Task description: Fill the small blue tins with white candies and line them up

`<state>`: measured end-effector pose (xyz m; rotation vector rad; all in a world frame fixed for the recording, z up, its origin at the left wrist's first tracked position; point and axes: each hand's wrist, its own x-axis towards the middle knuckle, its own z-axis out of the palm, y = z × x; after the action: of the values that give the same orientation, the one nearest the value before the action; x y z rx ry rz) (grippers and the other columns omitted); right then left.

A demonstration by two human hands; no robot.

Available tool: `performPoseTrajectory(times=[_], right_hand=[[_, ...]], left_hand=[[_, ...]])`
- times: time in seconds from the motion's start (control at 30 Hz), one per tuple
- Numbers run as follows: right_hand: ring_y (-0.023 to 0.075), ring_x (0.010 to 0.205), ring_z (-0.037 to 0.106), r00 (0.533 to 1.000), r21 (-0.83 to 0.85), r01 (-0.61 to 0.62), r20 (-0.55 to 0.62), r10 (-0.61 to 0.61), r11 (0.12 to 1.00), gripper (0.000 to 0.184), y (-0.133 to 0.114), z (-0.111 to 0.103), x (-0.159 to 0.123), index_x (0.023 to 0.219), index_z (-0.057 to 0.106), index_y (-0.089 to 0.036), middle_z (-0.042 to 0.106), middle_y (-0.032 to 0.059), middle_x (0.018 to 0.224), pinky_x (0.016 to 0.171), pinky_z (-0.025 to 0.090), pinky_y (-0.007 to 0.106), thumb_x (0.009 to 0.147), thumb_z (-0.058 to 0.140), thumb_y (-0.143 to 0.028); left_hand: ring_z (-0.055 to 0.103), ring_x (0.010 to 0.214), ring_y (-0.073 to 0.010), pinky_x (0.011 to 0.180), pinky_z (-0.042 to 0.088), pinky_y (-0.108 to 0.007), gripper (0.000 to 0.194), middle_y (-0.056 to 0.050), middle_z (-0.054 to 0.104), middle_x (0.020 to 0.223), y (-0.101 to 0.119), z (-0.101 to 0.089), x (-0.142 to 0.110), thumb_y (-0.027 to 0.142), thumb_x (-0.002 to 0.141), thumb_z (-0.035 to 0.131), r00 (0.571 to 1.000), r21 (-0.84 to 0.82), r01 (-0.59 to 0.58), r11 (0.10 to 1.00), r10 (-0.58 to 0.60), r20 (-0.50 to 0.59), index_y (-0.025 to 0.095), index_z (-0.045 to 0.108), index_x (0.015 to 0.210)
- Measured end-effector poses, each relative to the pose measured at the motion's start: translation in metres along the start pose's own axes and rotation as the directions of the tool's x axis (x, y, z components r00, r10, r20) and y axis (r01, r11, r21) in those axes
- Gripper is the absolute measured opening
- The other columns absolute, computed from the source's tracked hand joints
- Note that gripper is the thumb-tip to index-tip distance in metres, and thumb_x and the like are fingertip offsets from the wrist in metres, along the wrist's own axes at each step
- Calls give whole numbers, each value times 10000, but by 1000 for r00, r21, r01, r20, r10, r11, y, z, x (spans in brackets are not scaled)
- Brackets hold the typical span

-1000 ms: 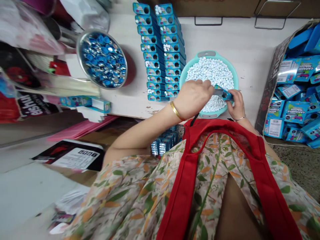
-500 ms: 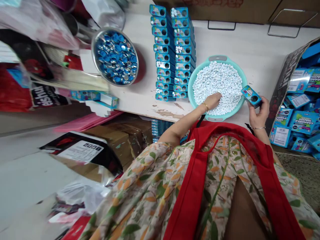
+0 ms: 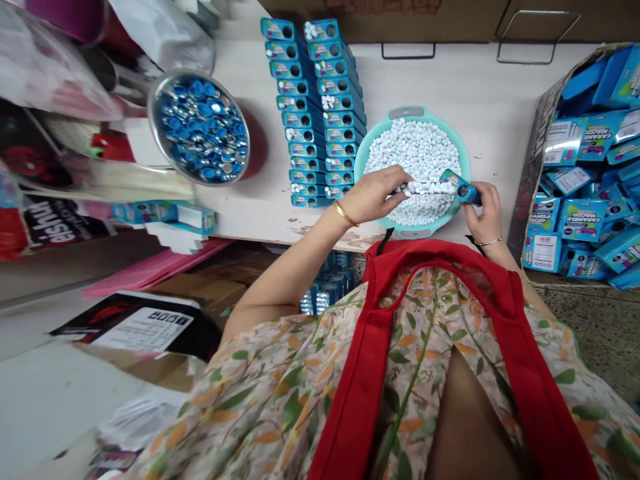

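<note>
A turquoise basin full of small white round candies stands in front of me. My left hand is over the basin's left side, fingers curled around some of the candies, with several showing at the fingertips. In my right hand is a small blue box with a round dark hole, held tilted over the basin's right rim. A band of candies stretches between my left fingertips and this box; whether anything supports it I cannot tell.
Left of the basin stand two rows of blue boxes, some with candies on top. A metal bowl holds blue-and-silver caps. At right, a carton contains blue packages. Brown cardboard borders the table's back.
My left hand has come up out of the candies and moved left. The right hand has brought the blue box over the basin's rim and tilted it. The whole view has shifted.
</note>
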<state>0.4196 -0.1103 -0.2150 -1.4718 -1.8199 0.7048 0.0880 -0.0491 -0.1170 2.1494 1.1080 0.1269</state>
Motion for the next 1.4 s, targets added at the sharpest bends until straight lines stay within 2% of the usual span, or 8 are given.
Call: performPoseTrajectory(times=[0.17,0.37,0.63,0.73,0.87,1.1,1.23,1.4], right_hand=[[359,1310,666,997,17,29,73,-30,999,436,-11,17,6,1424,620,-280,711,144,1366,1170,591,647,1003,575,-383],[350,1291,679,995,28,66,68,-68,997,401,-13,26,8,1411,631,-293,730,138,1344,1154,602,651,1032,565,-406],[349,1303,683,996,43,54,72,-57,998,399,-8,29,6,1403,633,-287,729,149,1346,1181,589,663,1053,540,-454],[353,1306,682,995,28,23,95,-26,999,398,-7,29,6,1385,641,-290,730,148,1340,1180,590,670,1047,548,-481],[355,1309,683,992,32,16,128,-20,999,395,-7,28,8,1374,649,-286,732,148,1345,1178,591,671,1037,555,-469],[366,1291,686,994,32,0,112,-3,999,424,-3,11,5,1390,641,-259,724,156,1339,1148,599,670,1016,585,-451],[369,1277,680,996,20,-42,83,40,999,439,-1,-3,-1,1396,632,-267,711,151,1325,1144,588,678,1013,596,-480],[355,1236,693,997,7,-62,36,61,998,423,-2,-14,-8,1385,625,-281,713,130,1298,1123,597,661,1002,609,-462]], left_hand=[[698,1127,-285,965,561,-417,311,-126,720,1156,41,-28,8,257,1076,493,998,236,16,972,-29,53,182,690,1305],[705,1061,-292,938,577,-476,335,-116,680,1012,76,-36,8,187,1079,426,999,326,50,944,-47,-17,193,722,1235],[655,1132,-363,953,571,-582,341,-136,697,1052,81,-34,5,271,1087,412,998,333,59,941,-53,-26,283,731,1207],[641,1130,-362,964,568,-588,315,-123,710,1072,72,-30,4,324,1092,443,999,314,50,948,-48,-13,334,714,1252],[665,1148,-307,1019,539,-522,334,-100,692,1073,43,-18,3,302,1137,407,1000,263,26,964,-29,9,240,712,1257],[625,1257,-321,1048,494,-498,354,-184,710,1277,-72,2,17,141,1125,347,939,328,344,880,-326,-113,152,688,1223],[607,1328,-337,1089,476,-488,360,-223,691,1382,-107,39,53,90,1091,350,929,285,365,886,-367,-51,124,673,1247],[649,1326,-351,1103,509,-481,426,-207,714,1360,-99,107,95,46,937,462,977,126,163,979,-177,114,124,701,1281]])
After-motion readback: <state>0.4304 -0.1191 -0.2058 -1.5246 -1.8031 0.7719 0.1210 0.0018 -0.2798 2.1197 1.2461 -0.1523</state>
